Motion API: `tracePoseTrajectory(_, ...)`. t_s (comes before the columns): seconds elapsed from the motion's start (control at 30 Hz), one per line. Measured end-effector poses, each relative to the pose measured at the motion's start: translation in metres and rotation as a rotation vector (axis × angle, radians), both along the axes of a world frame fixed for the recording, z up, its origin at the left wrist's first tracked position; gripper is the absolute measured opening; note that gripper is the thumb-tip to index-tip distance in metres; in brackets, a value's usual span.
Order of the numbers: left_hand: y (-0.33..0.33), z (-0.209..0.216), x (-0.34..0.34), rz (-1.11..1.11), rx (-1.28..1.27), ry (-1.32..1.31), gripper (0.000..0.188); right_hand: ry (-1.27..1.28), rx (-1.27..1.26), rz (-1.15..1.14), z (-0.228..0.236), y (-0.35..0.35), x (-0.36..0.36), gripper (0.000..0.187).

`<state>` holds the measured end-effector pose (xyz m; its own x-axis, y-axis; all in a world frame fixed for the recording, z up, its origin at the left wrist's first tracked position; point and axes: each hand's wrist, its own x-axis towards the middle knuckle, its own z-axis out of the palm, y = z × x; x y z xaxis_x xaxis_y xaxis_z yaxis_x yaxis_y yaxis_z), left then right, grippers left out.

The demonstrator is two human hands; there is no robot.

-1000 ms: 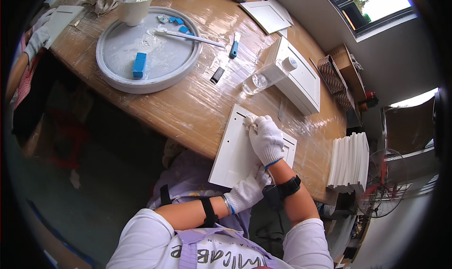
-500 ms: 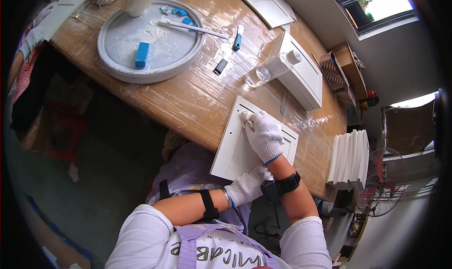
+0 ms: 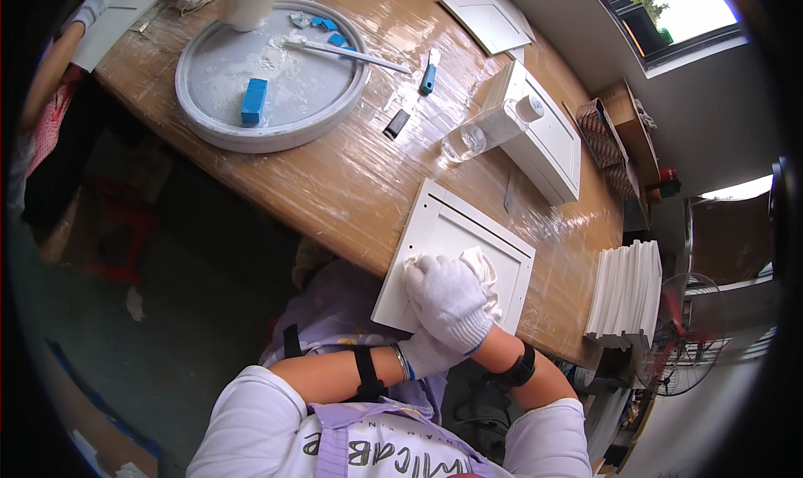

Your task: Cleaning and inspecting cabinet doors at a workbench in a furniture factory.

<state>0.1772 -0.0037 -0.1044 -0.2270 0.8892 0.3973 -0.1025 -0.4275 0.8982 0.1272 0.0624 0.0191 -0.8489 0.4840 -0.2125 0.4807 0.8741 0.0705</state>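
A white framed panel (image 3: 481,242) with a recessed middle lies near the table's front edge. Over its near part, my right hand (image 3: 447,301), in a white knitted glove, is closed round a bunched white cloth (image 3: 480,270) and presses it to the panel. Part of the cloth sticks out beyond the fingers. Below it, my gloved left hand (image 3: 428,354) is at the panel's near edge. The right hand and wrist cover its fingers, so whether they grip the panel cannot be seen.
Beyond the panel are a clear bottle (image 3: 489,131), stacked white panels (image 3: 548,135), a blue-handled scraper (image 3: 428,78) and a black piece (image 3: 396,123). A round grey tray (image 3: 276,139) holds a blue block (image 3: 253,102). More panels (image 3: 623,294) stand right, beside a fan (image 3: 682,336). Another person's gloved hand (image 3: 96,5) is far left.
My right hand has drawn the cloth from the panel's far part toward its near edge. More cloth shows now, and the left hand is more covered. The co-worker's hand has moved up.
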Motion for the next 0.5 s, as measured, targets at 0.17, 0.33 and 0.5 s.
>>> tracePoseTrajectory(0.17, -0.001, 0.071, -0.058, -0.454, -0.212, 0.927, 0.039, 0.113, 0.027, 0.053, 0.011, 0.041, -0.022, 0.011)
tracePoseTrajectory(0.33, -0.01, 0.061, -0.043, -0.18, -0.307, 0.397, 0.025, 0.198, 0.145, -0.043, 0.011, 0.077, -0.051, 0.01)
tracePoseTrajectory(0.5, -0.015, 0.018, -0.02, -0.18, -0.128, 0.919, 0.017, 0.057, -0.063, 0.092, 0.018, 0.03, -0.037, 0.016)
